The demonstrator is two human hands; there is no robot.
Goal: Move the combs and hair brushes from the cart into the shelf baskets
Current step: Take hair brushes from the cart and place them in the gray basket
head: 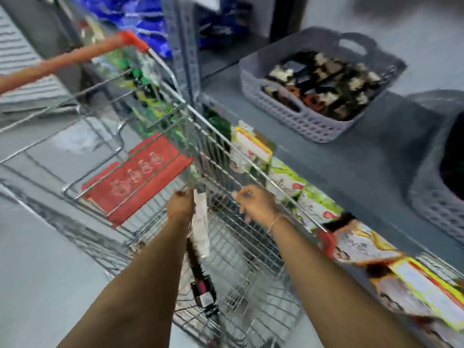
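The person leans over the wire cart with both arms reaching down into it. The left hand is closed, its fingers pinched at the top of a hair brush that hangs below the hand inside the cart basket, a white card tag running down beside it. The picture is smeared, so I take the dark bristled length and the pink-and-black end lower down to be one round brush, though it could be two things.

The right hand hovers just beside it over the cart, fingers loosely curled and holding nothing that I can make out.

On the shelf to the right stands a grey perforated basket already full of small hair clips, and a second grey basket sits at the right edge, its contents dark and unclear.

Judging by its look, the brush should be light and rigid, with springy bristles and a smooth plastic handle. Held by the tip or the tag alone, it will swing and may slip, and the card could tear. A firmer hold would be around the handle or the bare neck, away from the bristles, which give under pressure and snag on the cart's wire mesh. Lifted straight up, it should clear the cart rim without catching.
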